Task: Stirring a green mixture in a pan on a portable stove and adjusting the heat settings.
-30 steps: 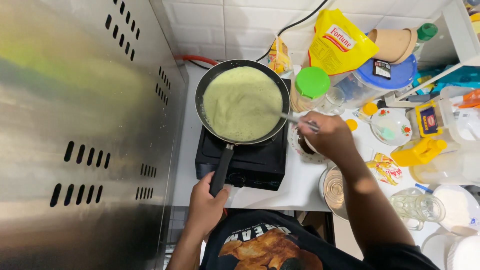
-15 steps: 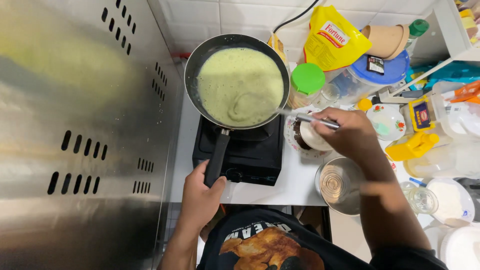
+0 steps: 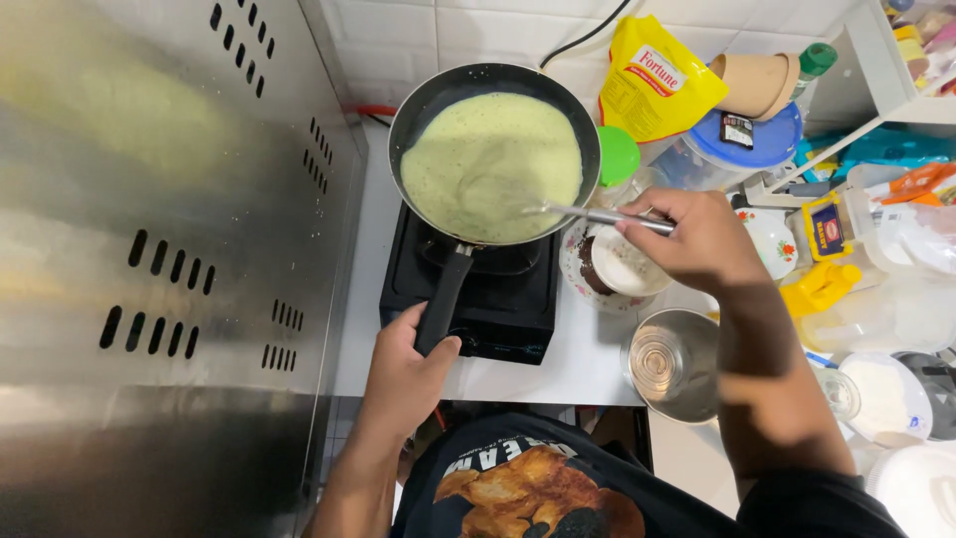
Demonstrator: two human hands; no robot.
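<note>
The left hand (image 3: 403,374) is clamped on the handle of the black round frying pan (image 3: 495,151) of pale green batter, which sits on a black stove. The right hand (image 3: 702,239) grips a metal spoon (image 3: 597,213), its bowl seemingly sunk in batter. Behind the pan leans a yellow pouch (image 3: 657,80) with a red label.

White tiled wall (image 3: 478,30), perforated steel panel (image 3: 149,249) on the left, white counter (image 3: 558,374), white shelf (image 3: 896,70)
</note>
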